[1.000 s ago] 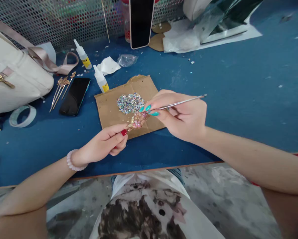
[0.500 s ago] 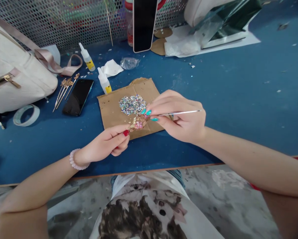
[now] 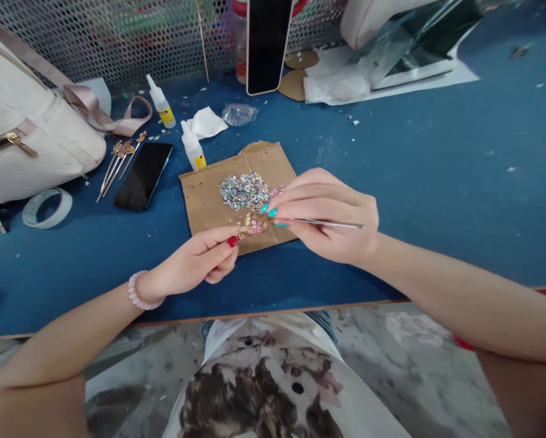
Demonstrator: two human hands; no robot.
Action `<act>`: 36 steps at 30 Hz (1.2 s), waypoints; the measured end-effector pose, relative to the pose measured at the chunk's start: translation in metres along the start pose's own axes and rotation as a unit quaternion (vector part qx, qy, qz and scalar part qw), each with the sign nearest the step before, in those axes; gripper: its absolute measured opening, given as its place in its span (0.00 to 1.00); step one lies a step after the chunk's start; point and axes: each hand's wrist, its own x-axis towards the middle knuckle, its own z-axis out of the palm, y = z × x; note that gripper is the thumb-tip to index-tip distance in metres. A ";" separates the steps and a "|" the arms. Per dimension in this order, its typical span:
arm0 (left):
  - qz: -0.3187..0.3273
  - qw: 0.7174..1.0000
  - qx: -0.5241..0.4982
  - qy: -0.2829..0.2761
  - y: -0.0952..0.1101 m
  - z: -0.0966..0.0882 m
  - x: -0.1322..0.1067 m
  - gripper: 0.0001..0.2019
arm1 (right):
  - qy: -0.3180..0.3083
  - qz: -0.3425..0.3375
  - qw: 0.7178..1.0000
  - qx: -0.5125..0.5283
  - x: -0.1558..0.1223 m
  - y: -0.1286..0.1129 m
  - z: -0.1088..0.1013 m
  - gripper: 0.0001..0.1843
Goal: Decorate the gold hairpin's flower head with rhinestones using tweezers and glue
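Note:
My left hand point(image 3: 195, 263) pinches a small gold ornament point(image 3: 253, 224) studded with pink stones, held just above a brown cardboard piece point(image 3: 209, 198). My right hand point(image 3: 330, 214) grips a thin metal tool point(image 3: 332, 224), whose tip meets the ornament. A heap of shiny silver sequins point(image 3: 244, 190) lies on the cardboard just beyond the ornament, with a few pink stones point(image 3: 277, 191) beside it.
On the blue table point(image 3: 437, 164): two glue bottles point(image 3: 193, 146) point(image 3: 160, 102), a black phone point(image 3: 143, 175), gold hairpins point(image 3: 118, 161), a tape roll point(image 3: 47, 208), a white bag point(image 3: 31, 140), a second phone point(image 3: 268, 45) leaning on the mesh wall, and plastic wrapping point(image 3: 346, 82).
The metal tool's free end has swung down from pointing up-right to almost level. My right hand has tilted over the ornament. The left hand has stayed in place.

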 end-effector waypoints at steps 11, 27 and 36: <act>0.016 0.999 0.032 0.015 0.000 0.002 0.001 0.16 | 0.003 0.005 1.000 -0.022 0.000 -0.003 -0.003 0.07; 0.041 0.984 0.168 0.043 0.001 0.003 -0.001 0.13 | 0.008 0.030 0.999 -0.011 0.000 -0.005 0.002 0.08; 0.037 0.979 0.196 0.047 0.005 0.007 -0.001 0.11 | 0.009 0.072 0.997 0.019 0.000 -0.005 0.003 0.09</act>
